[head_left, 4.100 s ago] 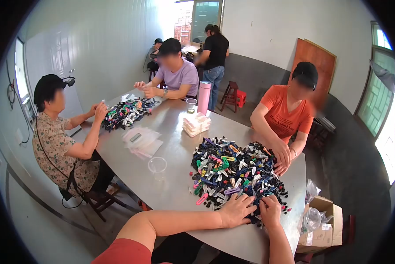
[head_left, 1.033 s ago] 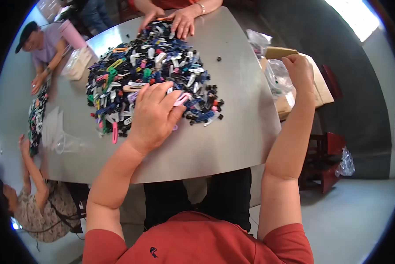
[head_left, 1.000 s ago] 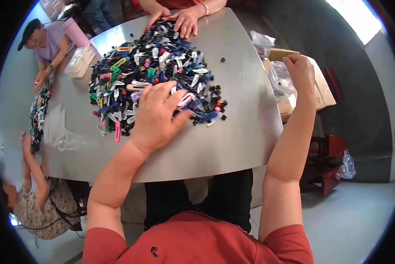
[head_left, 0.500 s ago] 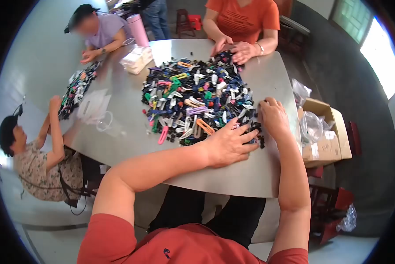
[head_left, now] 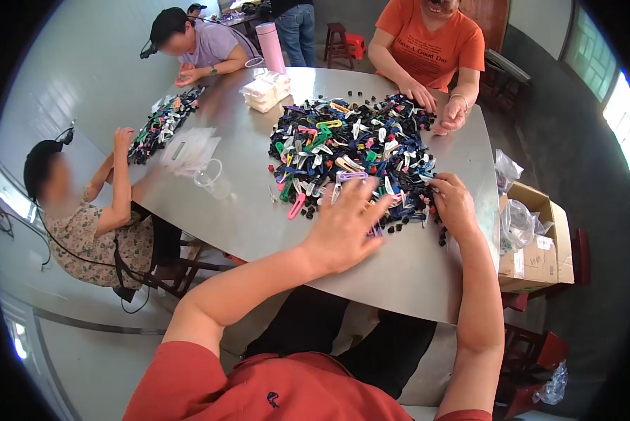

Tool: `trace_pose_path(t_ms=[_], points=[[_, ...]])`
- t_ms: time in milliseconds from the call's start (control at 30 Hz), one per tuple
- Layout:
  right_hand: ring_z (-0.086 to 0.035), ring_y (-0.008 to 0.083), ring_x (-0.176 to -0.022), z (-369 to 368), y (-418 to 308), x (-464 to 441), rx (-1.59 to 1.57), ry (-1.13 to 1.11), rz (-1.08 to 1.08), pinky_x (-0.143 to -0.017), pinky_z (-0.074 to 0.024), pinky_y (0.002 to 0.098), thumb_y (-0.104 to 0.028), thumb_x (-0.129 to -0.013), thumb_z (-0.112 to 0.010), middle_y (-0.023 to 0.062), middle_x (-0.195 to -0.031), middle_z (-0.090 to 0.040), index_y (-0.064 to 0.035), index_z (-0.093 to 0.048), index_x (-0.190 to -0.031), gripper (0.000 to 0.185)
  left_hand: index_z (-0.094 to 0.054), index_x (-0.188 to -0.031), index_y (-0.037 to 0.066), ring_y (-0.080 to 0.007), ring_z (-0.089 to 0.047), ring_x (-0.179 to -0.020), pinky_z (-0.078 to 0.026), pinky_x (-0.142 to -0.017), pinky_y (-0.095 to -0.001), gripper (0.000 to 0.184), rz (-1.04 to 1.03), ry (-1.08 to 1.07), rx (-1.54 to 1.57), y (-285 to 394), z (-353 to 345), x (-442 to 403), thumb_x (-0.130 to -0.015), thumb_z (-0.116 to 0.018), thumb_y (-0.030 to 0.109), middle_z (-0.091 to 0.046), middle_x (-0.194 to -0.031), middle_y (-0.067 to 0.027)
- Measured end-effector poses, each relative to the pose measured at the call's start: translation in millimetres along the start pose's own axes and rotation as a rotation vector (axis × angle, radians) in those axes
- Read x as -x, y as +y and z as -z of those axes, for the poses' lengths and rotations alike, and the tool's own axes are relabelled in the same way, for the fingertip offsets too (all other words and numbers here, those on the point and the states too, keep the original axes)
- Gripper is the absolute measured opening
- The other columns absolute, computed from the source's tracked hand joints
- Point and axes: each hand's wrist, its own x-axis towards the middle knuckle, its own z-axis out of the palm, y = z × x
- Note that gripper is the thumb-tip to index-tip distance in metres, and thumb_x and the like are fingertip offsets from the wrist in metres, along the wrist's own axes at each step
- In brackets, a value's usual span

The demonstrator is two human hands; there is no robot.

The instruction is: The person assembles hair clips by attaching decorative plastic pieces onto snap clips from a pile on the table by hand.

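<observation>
A broad pile of hair clips [head_left: 360,151] in many colours, mixed with small black pieces, covers the middle of the metal table [head_left: 413,270]. My left hand [head_left: 346,228] is open with fingers spread, over the pile's near edge; it hides the clips beneath it and holds nothing visible. At the right edge of the pile is my right hand [head_left: 457,207], its fingers loosely bent and apart, fingertips touching the outer clips. A pink clip [head_left: 296,206] lies at the near left edge of the pile.
Across the table, a person in an orange shirt [head_left: 437,52] has both hands by the pile. Two people sit at the left around a smaller clip pile [head_left: 164,125]. Plastic bags [head_left: 188,151], a white packet [head_left: 266,91] and a pink bottle [head_left: 271,48] stand or lie nearby. A cardboard box [head_left: 539,245] is at right.
My left hand has lifted off the near edge and moved left, fingers spreading. My right hand stays at the right edge, fingers more bent. The view has shifted, and the opposite person's hands have moved apart.
</observation>
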Motion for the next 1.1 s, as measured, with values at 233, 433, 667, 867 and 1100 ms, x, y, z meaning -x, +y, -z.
trace_pose_path(t_ms=[233, 433, 667, 867, 1100], points=[[-0.058, 0.0383, -0.119, -31, -4, -2, 0.191, 0.068, -0.125, -0.102, -0.0476, 0.0468, -0.004, -0.093, -0.056, 0.0166, -0.129, -0.062, -0.007, -0.066, -0.124, 0.033, -0.018, -0.163, 0.014, -0.058, -0.021, -0.143, -0.022, -0.112, -0.0738, 0.112, 0.462, -0.09, -0.003, -41, -15, 52, -0.081, -0.068, 0.072, -0.012, -0.163, -0.0292], [-0.056, 0.0377, -0.121, -34, -23, 2, 0.024, 0.131, -0.081, -0.104, -0.0428, 0.0484, -0.019, -0.1, -0.055, 0.0166, -0.132, -0.059, -0.0085, -0.061, -0.133, 0.036, -0.023, -0.162, 0.017, -0.06, -0.019, -0.143, -0.021, -0.114, -0.0697, 0.097, 0.298, -0.199, 0.011, -16, -23, 31, -0.088, -0.066, 0.063, -0.013, -0.164, -0.0264], [-0.052, 0.0375, -0.126, -21, -43, -1, -0.03, 0.011, -0.038, -0.109, -0.0394, 0.0459, -0.03, -0.098, -0.058, 0.0172, -0.137, -0.055, -0.0069, -0.058, -0.137, 0.046, -0.025, -0.161, 0.016, -0.0591, -0.015, -0.145, -0.022, -0.114, -0.0688, 0.093, 0.317, -0.183, 0.024, -2, -38, 3, -0.09, -0.062, 0.063, -0.012, -0.164, -0.0238], [-0.05, 0.0394, -0.128, -21, -41, 0, -0.011, -0.018, 0.011, -0.11, -0.0395, 0.048, -0.031, -0.094, -0.067, 0.0165, -0.142, -0.051, -0.0107, -0.059, -0.137, 0.049, -0.032, -0.157, 0.011, -0.0507, -0.03, -0.138, -0.027, -0.112, -0.0662, 0.089, 0.253, -0.091, 0.053, 7, -55, -17, -0.09, -0.068, 0.055, -0.02, -0.162, -0.0195], [-0.052, 0.0373, -0.127, -20, -28, -2, -0.002, 0.007, 0.026, -0.105, -0.041, 0.0487, -0.026, -0.088, -0.072, 0.0144, -0.138, -0.055, -0.0098, -0.069, -0.113, 0.03, -0.057, -0.131, 0.011, -0.0355, -0.041, -0.135, -0.029, -0.111, -0.0592, 0.049, 0.07, 0.068, 0.018, -3, -41, -5, -0.086, -0.071, 0.025, -0.048, -0.137, -0.0144]])
